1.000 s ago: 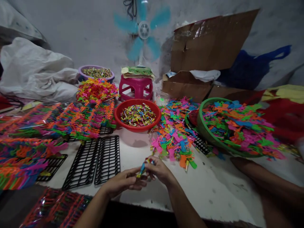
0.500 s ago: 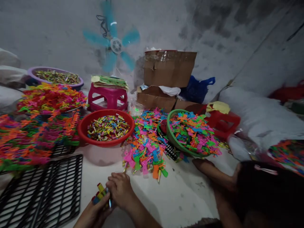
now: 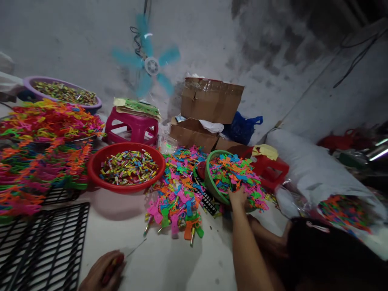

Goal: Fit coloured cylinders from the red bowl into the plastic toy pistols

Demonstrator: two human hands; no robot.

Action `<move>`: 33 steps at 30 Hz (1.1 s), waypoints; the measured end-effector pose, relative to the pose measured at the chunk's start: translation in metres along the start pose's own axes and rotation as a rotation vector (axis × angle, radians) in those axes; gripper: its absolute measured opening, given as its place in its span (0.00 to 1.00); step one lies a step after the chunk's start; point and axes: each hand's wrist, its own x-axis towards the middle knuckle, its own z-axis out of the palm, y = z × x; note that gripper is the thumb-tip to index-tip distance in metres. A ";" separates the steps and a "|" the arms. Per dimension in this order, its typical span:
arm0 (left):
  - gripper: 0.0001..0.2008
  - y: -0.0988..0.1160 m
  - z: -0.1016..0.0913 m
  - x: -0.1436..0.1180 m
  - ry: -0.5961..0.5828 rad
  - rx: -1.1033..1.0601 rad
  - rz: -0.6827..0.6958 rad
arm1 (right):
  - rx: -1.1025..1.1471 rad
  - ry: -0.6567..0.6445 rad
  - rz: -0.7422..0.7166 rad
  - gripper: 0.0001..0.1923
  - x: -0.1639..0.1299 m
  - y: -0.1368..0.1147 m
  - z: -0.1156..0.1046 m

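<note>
Filling the green basin [image 3: 208, 184] are bright plastic pieces [image 3: 228, 171]

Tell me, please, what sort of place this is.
Probably a small workshop for little plastic goods: a green basin is heaped with bright plastic pieces, a red basin holds many small coloured tubes, and cardboard boxes stand behind.
</note>
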 end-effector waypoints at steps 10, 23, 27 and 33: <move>0.18 0.005 -0.004 -0.001 0.002 -0.100 -0.125 | 0.065 0.091 -0.114 0.20 0.006 -0.019 -0.025; 0.17 0.040 -0.011 -0.004 0.087 -0.211 -0.130 | 1.309 -0.515 -0.391 0.26 -0.168 -0.102 -0.009; 0.23 0.055 -0.018 -0.007 0.183 -0.291 -0.156 | 1.250 -1.077 -0.393 0.19 -0.286 -0.101 0.042; 0.24 0.059 -0.019 -0.008 0.188 -0.306 -0.111 | 1.230 -1.077 -0.301 0.17 -0.327 -0.095 0.064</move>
